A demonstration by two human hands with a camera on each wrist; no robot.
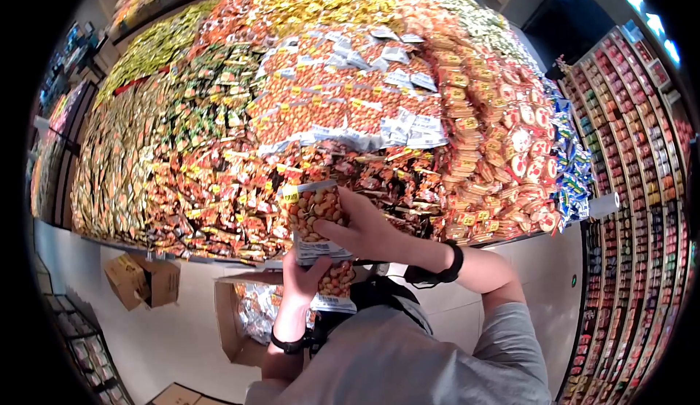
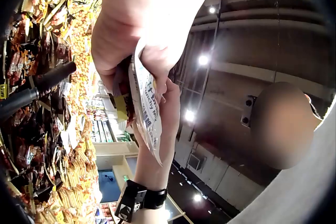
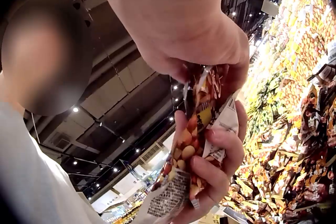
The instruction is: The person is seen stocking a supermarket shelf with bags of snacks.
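A snack packet with round nuts printed on it (image 1: 315,212) is between both hands in front of the body. My right hand (image 1: 359,224) grips its right side, thumb across the front. From below, my left hand (image 1: 300,279) holds its lower edge. In the right wrist view, the left hand (image 3: 223,163) has its fingers curled round the packet (image 3: 185,151), below the right hand (image 3: 197,37). The left wrist view shows the packet (image 2: 147,103) edge-on. Another similar packet (image 1: 337,281) lies lower, partly hidden; what supports it cannot be told.
A wide display of heaped snack packets (image 1: 350,106) stands ahead. Below its front edge are an open carton (image 1: 232,325) with packets inside and a smaller open box (image 1: 142,281) on the floor. Tall stocked shelves (image 1: 634,186) stand at the right.
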